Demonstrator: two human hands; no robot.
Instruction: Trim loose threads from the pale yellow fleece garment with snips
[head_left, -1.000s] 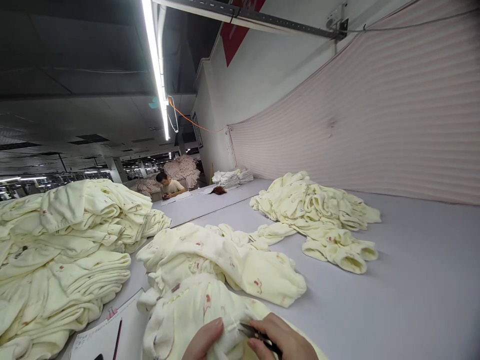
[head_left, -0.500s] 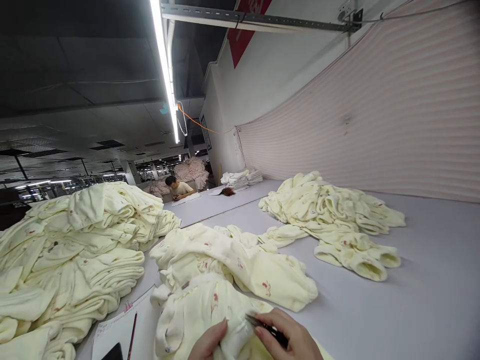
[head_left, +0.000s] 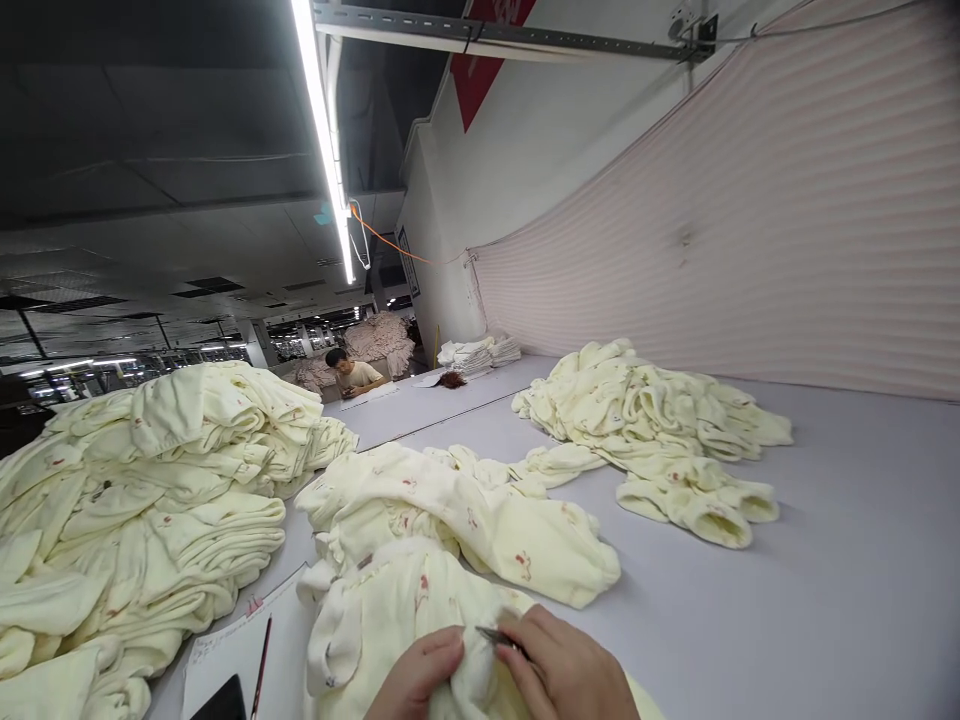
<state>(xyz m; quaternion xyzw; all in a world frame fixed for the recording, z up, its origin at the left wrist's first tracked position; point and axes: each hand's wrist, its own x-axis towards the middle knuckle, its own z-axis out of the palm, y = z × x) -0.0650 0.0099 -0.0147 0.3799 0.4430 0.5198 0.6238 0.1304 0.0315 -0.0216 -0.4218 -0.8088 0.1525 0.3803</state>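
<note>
head view: at 6 o'clock, low in the picture, two bare hands work on a soft pale yellow garment [head_left: 390,610] with small red marks. the left hand [head_left: 416,680] pinches a fold of the cloth between thumb and fingers. the right hand [head_left: 570,675] is just beside it, at about 5 o'clock, with fingers pressed together around small dark snips [head_left: 501,640]. the metal tip of the snips points to 9 o'clock and touches the cloth near the left thumb.

the garment lies on a grey table [head_left: 825,600], right in front of the person. another yellow garment [head_left: 465,515] lies just past it, toward 12 o'clock. at 9 o'clock sits a big stack of folded yellow clothes [head_left: 142,500]. at 1 o'clock, well apart from the hands, lies a loose heap of yellow clothes [head_left: 652,410]. at 7 o'clock a white paper [head_left: 225,650] lies on the table with a thin red pen [head_left: 260,675] on it and a dark phone [head_left: 221,703] at its edge.

far off at 11 o'clock another person [head_left: 352,375] sits at a table. a long bright light [head_left: 322,140] runs along the ceiling.
</note>
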